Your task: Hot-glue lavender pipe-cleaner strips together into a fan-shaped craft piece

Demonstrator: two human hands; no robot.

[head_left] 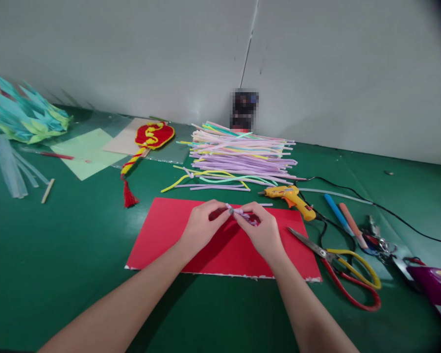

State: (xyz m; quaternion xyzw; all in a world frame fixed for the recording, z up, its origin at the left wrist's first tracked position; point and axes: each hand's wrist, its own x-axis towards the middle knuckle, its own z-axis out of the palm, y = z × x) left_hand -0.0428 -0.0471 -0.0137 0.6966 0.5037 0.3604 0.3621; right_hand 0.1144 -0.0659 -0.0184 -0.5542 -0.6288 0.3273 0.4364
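Over the red board (161, 235), my left hand (204, 220) and my right hand (260, 228) meet fingertip to fingertip. Both pinch a small piece of bent, pale purple pipe cleaner (247, 216); its exact shape is partly hidden by the fingers. Just behind the board lies a thick pile of pastel pipe cleaners (242, 152), with several loose yellow, mint and purple ones in front. To the right of my right hand are a yellow glue gun (290, 198) and scissors (338, 260) with one yellow and one red handle; the blades overlap the board's edge.
At left sit a red and yellow fan-shaped ornament (154, 136) with a tassel, a pale green sheet (93, 154), translucent glue sticks (11, 166) and teal, leaf-like pieces (25, 115). Pens (340, 213), keys (385, 247) and a purple tool (431, 282) lie right. A black cable (382, 208) crosses behind.
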